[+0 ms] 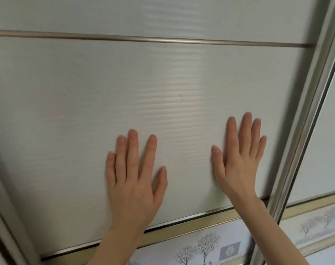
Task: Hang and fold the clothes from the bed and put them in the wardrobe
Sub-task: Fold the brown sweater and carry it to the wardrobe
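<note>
Pressing both palms flat on the wardrobe door [162, 83], you have your hands spread wide, fingers straight, holding nothing. Your left hand [136, 175] sits near the middle of the pale ribbed panel; your right hand [239, 161] lies beside it, apart from it and nearer the upright metal frame [304, 119] at the door's right edge. That frame is the relation the coming move turns on: the door's long axis runs up and down, its track presumably runs sideways, and so the push called for is likely a lateral one, with the right hand closer to the meeting edge and the left better placed for a shove across. Which way it should slide cannot be told from here.

Counted: two hands, one door under them, one thin horizontal rail [143, 38] above your fingers, one gold-edged band [182, 228] just under your wrists, and below it a strip printed with bare trees [205, 245]. A second panel [327, 150] shows to the right of the frame. No clothes and no bed are in view; the wardrobe's inside is hidden behind the door.
</note>
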`<state>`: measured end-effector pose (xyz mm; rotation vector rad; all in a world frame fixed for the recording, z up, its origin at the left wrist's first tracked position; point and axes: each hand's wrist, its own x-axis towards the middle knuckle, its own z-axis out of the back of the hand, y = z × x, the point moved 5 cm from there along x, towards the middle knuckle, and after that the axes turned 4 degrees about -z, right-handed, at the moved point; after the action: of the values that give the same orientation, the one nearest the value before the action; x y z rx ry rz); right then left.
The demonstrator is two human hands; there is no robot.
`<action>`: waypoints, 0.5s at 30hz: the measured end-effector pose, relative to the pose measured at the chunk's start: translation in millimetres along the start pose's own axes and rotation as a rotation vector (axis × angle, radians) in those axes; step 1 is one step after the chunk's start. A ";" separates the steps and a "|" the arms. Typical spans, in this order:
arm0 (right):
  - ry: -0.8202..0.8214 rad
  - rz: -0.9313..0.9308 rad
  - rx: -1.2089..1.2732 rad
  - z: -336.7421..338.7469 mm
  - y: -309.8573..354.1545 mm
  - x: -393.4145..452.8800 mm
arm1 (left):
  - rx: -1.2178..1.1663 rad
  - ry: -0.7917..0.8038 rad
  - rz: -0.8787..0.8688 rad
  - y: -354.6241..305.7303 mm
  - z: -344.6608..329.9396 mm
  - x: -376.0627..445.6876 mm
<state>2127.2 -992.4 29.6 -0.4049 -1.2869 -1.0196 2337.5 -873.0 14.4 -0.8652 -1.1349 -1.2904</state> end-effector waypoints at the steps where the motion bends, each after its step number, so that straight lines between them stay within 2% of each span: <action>1: 0.003 0.000 -0.004 0.9 -1.2 0.7 | -0.002 -0.002 0.002 -1.2 -0.5 0.9; 10: -0.011 -0.019 0.073 11.1 7.6 -4.5 | -0.037 0.048 0.026 -2.8 12.5 2.5; 15: -0.035 0.113 0.267 16.3 42.2 -13.4 | -0.028 0.137 0.020 1.0 30.3 3.2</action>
<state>2152.2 -952.5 33.6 -0.2875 -1.3941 -0.7366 2333.7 -844.9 25.4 -0.7942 -0.9999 -1.3315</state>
